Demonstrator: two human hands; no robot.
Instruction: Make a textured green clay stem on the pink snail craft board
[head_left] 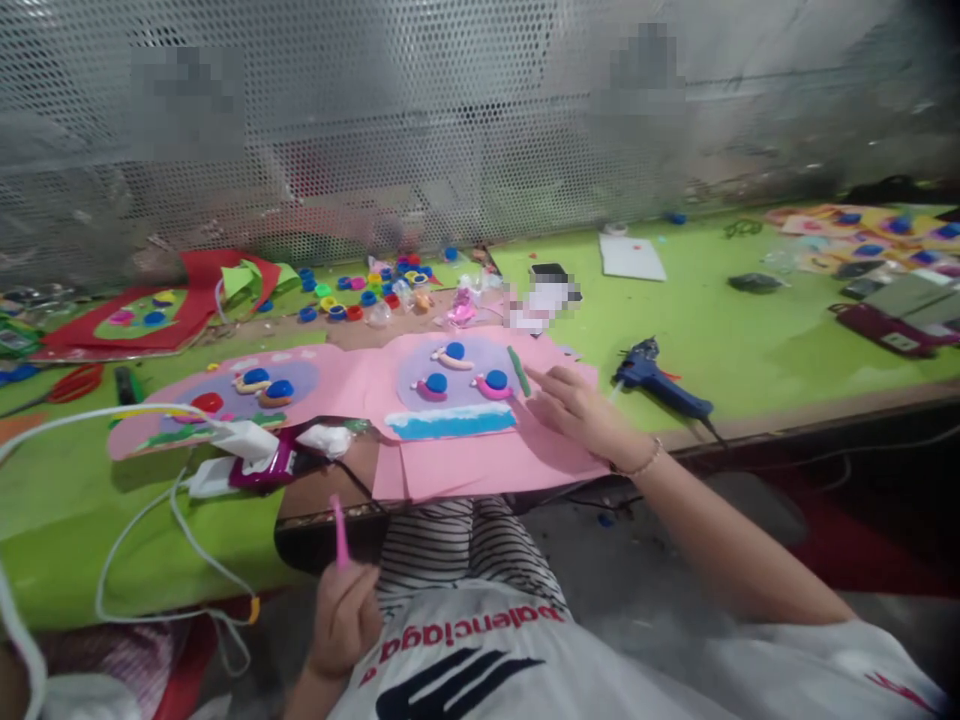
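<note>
Your left grip (345, 618) is closed round a pink tool (342, 540), short of the counter's (697, 325) near edge; your right grip (581, 412), loosely uncurled, touches the pink card (450, 474) beside its green strip (518, 371). The card reaches that edge, a power strip (262, 474) crowding its left. Rightward, green surface stretches past the glue gun (664, 385), and a perforated screen (420, 140) bounds the back.

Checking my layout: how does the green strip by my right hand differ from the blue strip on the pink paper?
The green strip is shorter and narrower than the blue strip. The green strip slants away from you; the blue strip runs sideways. The green strip looks all green; the blue strip has a white upper edge. Both lie on pink paper.
</note>
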